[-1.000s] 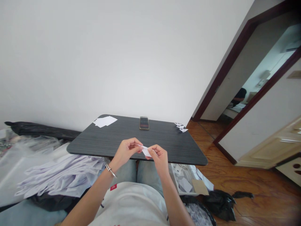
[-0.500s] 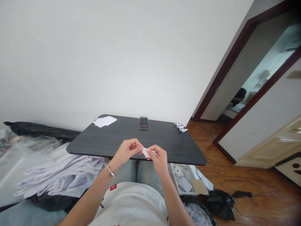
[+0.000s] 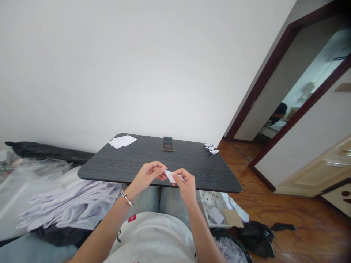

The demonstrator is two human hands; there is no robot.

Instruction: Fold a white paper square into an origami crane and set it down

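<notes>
Above the near edge of the dark table [image 3: 115, 164] a small folded piece of white paper [image 3: 169, 176] is held between both hands. My left hand [image 3: 150, 174], with a silver bracelet at the wrist, pinches its left corner between thumb and fingers. On the other side my right hand [image 3: 187, 183] grips it, thumb on top, hiding part of the paper. Flat white paper sheets [image 3: 123, 141] lie at the table's far left. Several small folded paper pieces [image 3: 211, 148] stand in a row at the far right.
A phone [image 3: 168, 143] lies at the table's back, near the wall. White cloth [image 3: 71, 204] is heaped at left. Right of my legs are a white bin [image 3: 211, 215] with papers and black bags [image 3: 257, 235]. Another person [image 3: 279, 111] shows through the doorway.
My left fingers have shifted slightly at the paper's left corner, and the paper now shows as a narrower, pointed shape. My right hand is nearly still.
</notes>
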